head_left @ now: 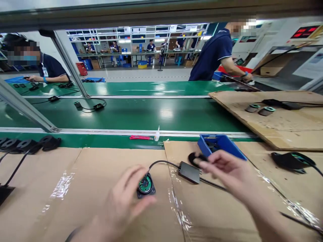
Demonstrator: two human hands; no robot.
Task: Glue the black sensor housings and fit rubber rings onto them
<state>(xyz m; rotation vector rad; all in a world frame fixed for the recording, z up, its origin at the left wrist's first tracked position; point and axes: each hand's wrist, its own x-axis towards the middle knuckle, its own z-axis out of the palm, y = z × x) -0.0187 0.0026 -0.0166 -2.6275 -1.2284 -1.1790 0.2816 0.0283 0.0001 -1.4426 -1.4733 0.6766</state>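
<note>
My left hand [123, 205] rests on the cardboard-covered bench and pinches a small round black housing with a green circuit board [145, 185] between thumb and fingers. A black cable runs from that housing to a flat black adapter box [189, 172] lying on the cardboard. My right hand [224, 169] hovers just right of the box, its fingers closed on a round black cover [195, 158]. Right behind that hand sits a blue plastic tray [222, 145] with more black parts inside.
A green conveyor belt [141, 114] runs across behind the bench, carrying black cabled units. A red cutter [140, 137] and a small white glue bottle [157, 133] lie at its near edge. Finished black units sit at far left [27, 144] and right [292, 160]. Other workers are beyond.
</note>
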